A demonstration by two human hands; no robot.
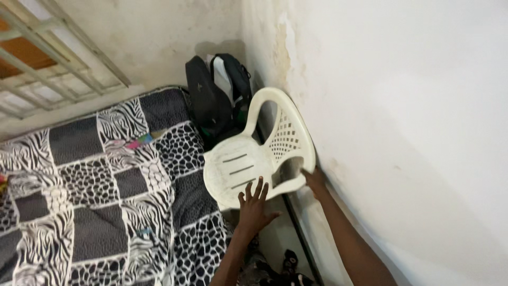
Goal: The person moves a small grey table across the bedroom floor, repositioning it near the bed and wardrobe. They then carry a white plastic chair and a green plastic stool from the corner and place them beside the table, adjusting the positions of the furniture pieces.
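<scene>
Head view: one downward frame over a bed corner, both forearms reaching in from the lower edge.
Left hand (254, 204): fingers (259, 188) spread and straight, released; nothing is grasped. The fingertips lie at the front rim of the chair seat, either touching it or just short of it; contact cannot be confirmed.
Right hand (316, 180): placed at the lower end of the chair armrest, next to the wall. Its fingers are mostly hidden behind the armrest, so it cannot be told whether they are clenched on the plastic or only resting against it.
Chair (248, 164): white plastic armchair with a slotted seat and a lattice back. It sits directly ahead of the left fingertips and fills the space between the two hands, tilted, with its back towards the wall.
Wall (413, 132): pale, stained plaster, immediately beyond the right fingers.
Backpack (217, 100): black, upright in the room corner, past the chair from the fingers, touching or just behind the chair back.
Bedspread (100, 196): black-and-white animal-print patchwork, spread to the left of the left fingers and running under the chair's near edge.
Window grille (53, 58): pale bars, well apart from both hands, top left.
</scene>
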